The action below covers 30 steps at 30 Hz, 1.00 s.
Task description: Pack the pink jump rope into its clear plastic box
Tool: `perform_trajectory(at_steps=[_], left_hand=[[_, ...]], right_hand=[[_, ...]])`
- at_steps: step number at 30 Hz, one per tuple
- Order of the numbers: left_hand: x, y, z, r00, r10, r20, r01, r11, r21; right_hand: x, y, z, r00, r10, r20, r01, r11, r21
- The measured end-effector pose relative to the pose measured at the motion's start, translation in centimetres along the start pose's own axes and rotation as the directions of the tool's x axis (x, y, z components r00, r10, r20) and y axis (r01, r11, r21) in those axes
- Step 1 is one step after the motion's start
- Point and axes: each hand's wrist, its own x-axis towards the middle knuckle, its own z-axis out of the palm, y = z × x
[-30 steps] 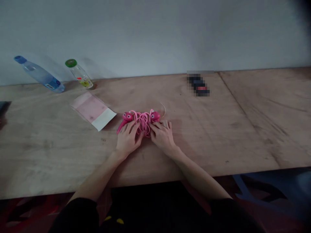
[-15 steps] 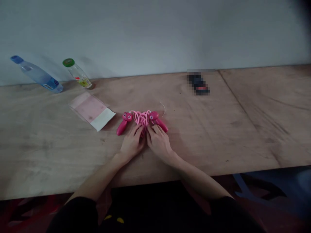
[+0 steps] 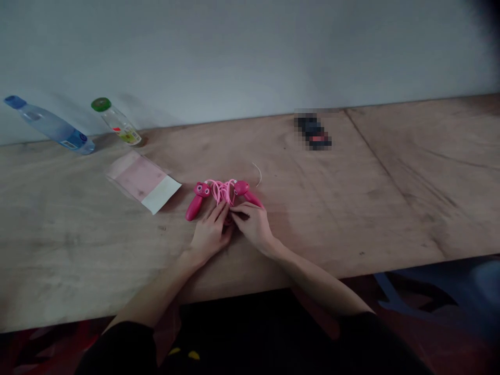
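Observation:
A pink jump rope [image 3: 222,191] lies on the wooden table, its cord bundled in loops between two dark pink handles with animal faces. The left handle [image 3: 194,207] points down and left; the right handle [image 3: 253,198] slants down to the right, its end partly behind my fingers. My left hand [image 3: 211,232] is closed on the lower part of the bundled cord. Thumb and fingertips of my right hand [image 3: 253,224] are pinched together at the same spot, against the cord. The lower end of the bundle is mostly hidden by my hands.
A clear plastic packet [image 3: 136,179] with a white strip lies to the left. Behind it stand a blue-capped bottle [image 3: 54,127] and a green-lidded glass bottle [image 3: 119,122] near the wall. A thin white strand [image 3: 258,174] and a pixelated dark object [image 3: 313,132] lie toward the back.
My right fingers have drawn together into a pinch at the cord, and the right handle has turned slightly. My left hand stays about in place. The view has shifted a little.

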Motion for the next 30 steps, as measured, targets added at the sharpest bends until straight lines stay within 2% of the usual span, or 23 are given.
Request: perform_trajectory(at_steps=[3, 6, 14, 17, 19, 20, 21, 24, 26, 28, 30], left_hand=[[-0.2, 0.2, 0.5, 0.996, -0.058, -0.073, 0.061, 0.997, 0.041], [-0.4, 0.3, 0.7, 0.992, -0.056, -0.109, 0.064, 0.996, 0.067], [-0.1, 0.6, 0.2, 0.997, -0.069, -0.04, 0.074, 0.985, 0.155], [0.4, 0.8, -0.2, 0.998, -0.051, 0.039, 0.042, 0.979, 0.2], [0.7, 1.1, -0.3, 0.996, -0.034, 0.086, 0.013, 0.973, 0.231], [0.9, 1.2, -0.3, 0.994, -0.032, 0.101, 0.006, 0.969, 0.246], [1.1, 1.4, -0.3, 0.994, -0.036, 0.107, 0.006, 0.965, 0.262], [1.4, 1.7, 0.0, 0.994, -0.038, 0.104, 0.006, 0.955, 0.295], [1.5, 1.6, 0.2, 0.996, -0.026, 0.088, -0.001, 0.956, 0.294], [1.6, 1.3, 0.1, 0.999, -0.013, 0.051, -0.001, 0.964, 0.265], [1.7, 0.8, -0.2, 1.0, -0.019, -0.008, 0.021, 0.978, 0.209]], right_hand=[[0.1, 0.2, 0.1, 0.999, 0.007, -0.032, -0.005, 0.999, 0.04], [0.2, 0.3, 0.1, 1.0, 0.004, -0.019, -0.002, 0.998, 0.061], [0.0, -0.2, 0.1, 0.999, 0.035, -0.013, -0.032, 0.979, 0.202], [0.5, -0.2, -1.1, 0.997, -0.011, -0.081, 0.019, 0.995, 0.102], [1.4, 0.4, -2.6, 0.988, -0.043, -0.151, 0.043, 0.999, -0.002], [2.1, 1.0, -3.5, 0.978, -0.032, -0.206, 0.021, 0.998, -0.055], [2.8, 1.7, -4.5, 0.977, -0.015, -0.211, -0.008, 0.994, -0.108], [4.6, 4.1, -6.9, 0.99, 0.043, -0.136, -0.088, 0.935, -0.343], [5.1, 5.3, -7.6, 0.995, 0.076, -0.063, -0.097, 0.883, -0.459], [5.2, 6.0, -7.7, 0.998, 0.064, -0.024, -0.067, 0.863, -0.501], [5.0, 6.2, -7.5, 0.999, 0.008, -0.033, -0.023, 0.876, -0.481]])
